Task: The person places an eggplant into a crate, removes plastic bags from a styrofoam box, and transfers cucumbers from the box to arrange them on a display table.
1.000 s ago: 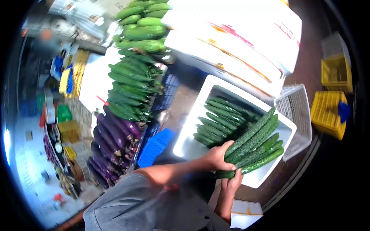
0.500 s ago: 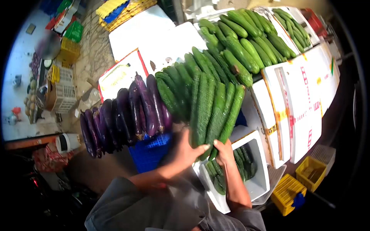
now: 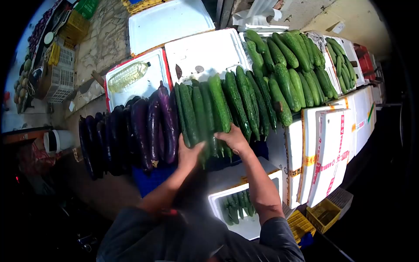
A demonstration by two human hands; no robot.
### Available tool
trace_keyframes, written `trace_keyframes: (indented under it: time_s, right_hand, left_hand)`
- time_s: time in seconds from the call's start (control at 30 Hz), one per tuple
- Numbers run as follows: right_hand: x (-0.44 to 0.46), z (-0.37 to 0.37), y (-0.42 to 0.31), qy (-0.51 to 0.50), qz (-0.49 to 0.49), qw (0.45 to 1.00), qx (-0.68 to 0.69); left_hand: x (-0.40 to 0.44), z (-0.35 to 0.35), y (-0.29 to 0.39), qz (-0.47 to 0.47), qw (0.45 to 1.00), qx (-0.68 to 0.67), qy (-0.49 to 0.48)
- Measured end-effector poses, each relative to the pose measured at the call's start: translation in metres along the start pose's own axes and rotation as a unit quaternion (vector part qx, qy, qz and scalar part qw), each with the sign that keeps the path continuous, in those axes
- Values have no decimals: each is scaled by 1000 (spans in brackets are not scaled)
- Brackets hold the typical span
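Note:
Several long dark green cucumbers (image 3: 203, 107) lie side by side on the display, between the purple eggplants (image 3: 140, 126) and more cucumbers. My left hand (image 3: 190, 153) is wrapped round the lower left end of this bunch, close to the eggplants. On the bunch's right side, my right hand (image 3: 232, 139) grips the lower ends with thumb and fingers. The cucumbers between the hands are slightly blurred. Below my hands, a white foam box (image 3: 251, 227) holds several more cucumbers, partly behind my right forearm.
Thicker light green cucumbers (image 3: 290, 85) are piled at the right. White foam boxes (image 3: 331, 148) stand in front of them. A tray with a red edge (image 3: 152, 65) holds a clear bottle (image 3: 128, 77). Yellow crates (image 3: 324, 214) stand at lower right, a white bucket (image 3: 64, 140) at left.
The view has swung from the foam box to the display. Both hands have carried the bunch of cucumbers out of the box and onto the display, beside the eggplants.

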State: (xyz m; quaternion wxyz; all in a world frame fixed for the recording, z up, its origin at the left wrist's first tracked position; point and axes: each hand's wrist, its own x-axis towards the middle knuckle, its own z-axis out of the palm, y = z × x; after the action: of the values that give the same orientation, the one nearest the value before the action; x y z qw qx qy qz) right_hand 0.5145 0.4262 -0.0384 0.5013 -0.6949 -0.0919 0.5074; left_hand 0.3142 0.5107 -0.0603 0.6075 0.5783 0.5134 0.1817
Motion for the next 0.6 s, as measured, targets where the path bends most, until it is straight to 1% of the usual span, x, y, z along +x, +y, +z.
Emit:
trace_keyframes:
  time_s: [0.03,0.1,0.17,0.2,0.23,0.27,0.3,0.33,0.37,0.43,0.47,0.53,0.57,0.6]
  right_hand:
    - [2,-2,1,4,-9,998,-64]
    - [4,-2,-8,13,-31,982,-187]
    - [2,-4,-18,37,-39,976,-209]
    - [3,-6,-22,57,-42,970,-233]
    - [2,-9,-28,79,-44,962,-257]
    - [-3,-10,-39,103,-72,955,-268]
    - [-3,-12,-36,117,-62,949,-285]
    - [0,-15,-32,130,-55,943,-301]
    - [3,-17,-28,144,-47,936,-316]
    - [9,-27,-22,146,-54,934,-322]
    - [7,-30,-18,143,-53,933,-326]
    - [4,-30,-16,181,-78,937,-288]
    - [5,-30,-16,201,-92,938,-268]
    - [1,-26,-22,195,-106,946,-237]
  left_hand:
    - [-2,-4,-8,-18,1000,6,3]
    - [-3,0,-6,12,998,58,30]
    - [-9,14,6,-11,999,9,35]
    - [-11,20,7,-23,999,10,35]
    - [-10,23,2,-21,999,0,31]
    - [-8,25,-3,-20,999,-11,28]
    - [-9,26,-7,-20,999,-21,25]
    - [-10,26,-11,-57,997,-56,23]
    - [-7,25,-13,-55,991,-124,9]
    - [-5,24,-20,-84,995,-59,6]
    - [-6,27,-27,-66,996,-52,22]
    - [-3,37,-43,-26,997,-41,54]
    - [-2,38,-34,-56,993,-95,39]
    - [-5,36,-15,-89,985,-147,23]
